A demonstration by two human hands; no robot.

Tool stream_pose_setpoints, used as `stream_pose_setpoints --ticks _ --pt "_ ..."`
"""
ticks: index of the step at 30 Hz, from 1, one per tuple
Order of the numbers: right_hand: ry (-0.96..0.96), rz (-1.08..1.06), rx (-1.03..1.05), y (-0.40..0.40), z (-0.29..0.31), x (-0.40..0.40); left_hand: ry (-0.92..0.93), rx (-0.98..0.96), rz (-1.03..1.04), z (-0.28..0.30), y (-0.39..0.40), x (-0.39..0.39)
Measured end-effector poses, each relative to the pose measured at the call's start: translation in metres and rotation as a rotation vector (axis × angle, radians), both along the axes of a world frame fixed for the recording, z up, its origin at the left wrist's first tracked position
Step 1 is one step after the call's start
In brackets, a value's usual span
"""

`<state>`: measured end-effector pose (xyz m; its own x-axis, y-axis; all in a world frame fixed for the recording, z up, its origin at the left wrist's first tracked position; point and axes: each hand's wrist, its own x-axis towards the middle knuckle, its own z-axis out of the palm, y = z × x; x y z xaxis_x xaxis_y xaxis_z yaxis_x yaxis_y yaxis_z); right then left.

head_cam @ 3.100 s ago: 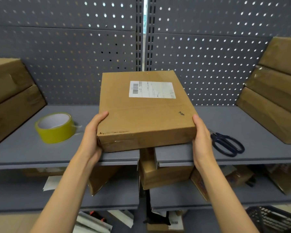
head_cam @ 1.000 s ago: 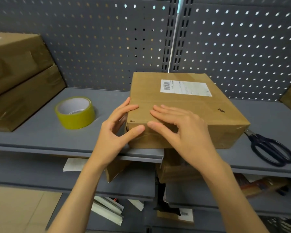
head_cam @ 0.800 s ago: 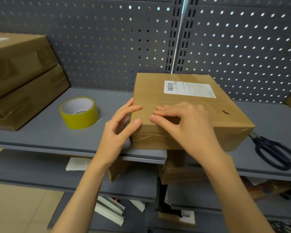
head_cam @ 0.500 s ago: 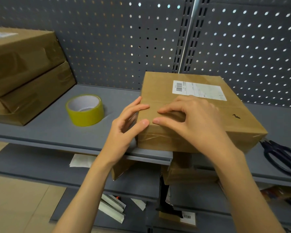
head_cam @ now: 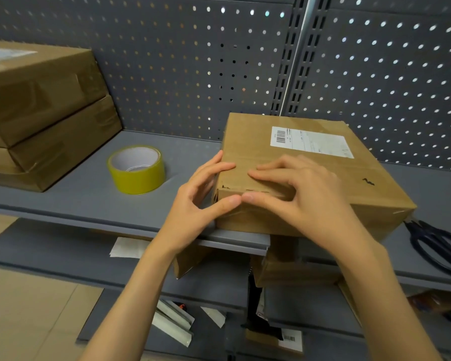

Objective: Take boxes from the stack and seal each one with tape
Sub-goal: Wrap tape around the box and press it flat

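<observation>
**Cardboard box down on the shelf, hands busy at its near corner**

Cardboard is what both hands touch in the head view. The box lies flat on the grey shelf, with its white label facing up. About three seconds ago it was held up in the air, one hand on each side. Now it rests on the shelf, so lifting it from the pile looks done.

The left hand sits at the near left corner, thumb on the front side and fingers bent over the top edge. The right hand lies on top, fingers stretched toward that same corner and its thumb tip meeting the left thumb. Neither hand squeezes the box; they press and feel the edge. A second ago the hands were a little apart. Now the thumbs touch.

The yellow tape roll stands on the shelf, left of the box, and no hand is on it. The dark scissors lie to the right. Two more boxes are piled at the far left.

I think taping comes next, and it has not started.
</observation>
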<state>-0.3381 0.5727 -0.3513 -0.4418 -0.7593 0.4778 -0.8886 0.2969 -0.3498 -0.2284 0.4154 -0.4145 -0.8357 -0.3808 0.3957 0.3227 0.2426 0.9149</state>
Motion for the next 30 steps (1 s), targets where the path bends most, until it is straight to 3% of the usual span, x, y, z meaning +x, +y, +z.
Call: stream_pose_setpoints --ticks 9,19,22,27,30 --pt "0.063 0.031 -0.097 0.001 -0.017 0.0 0.011 0.065 0.025 -0.002 0.001 0.0" --pt "0.038 -0.004 -0.124 0.003 -0.016 0.007 -0.026 -0.009 0.064 -0.001 0.005 0.004" --pt "-0.014 0.013 -0.12 0.004 -0.013 0.008 -0.073 -0.179 0.201 0.002 0.006 0.009" --pt "-0.094 0.024 -0.177 0.008 -0.011 0.01 -0.114 -0.68 0.452 0.016 0.005 0.021" --pt "-0.106 0.005 -0.211 0.014 -0.011 0.011 -0.124 -0.815 0.548 0.024 0.001 0.03"
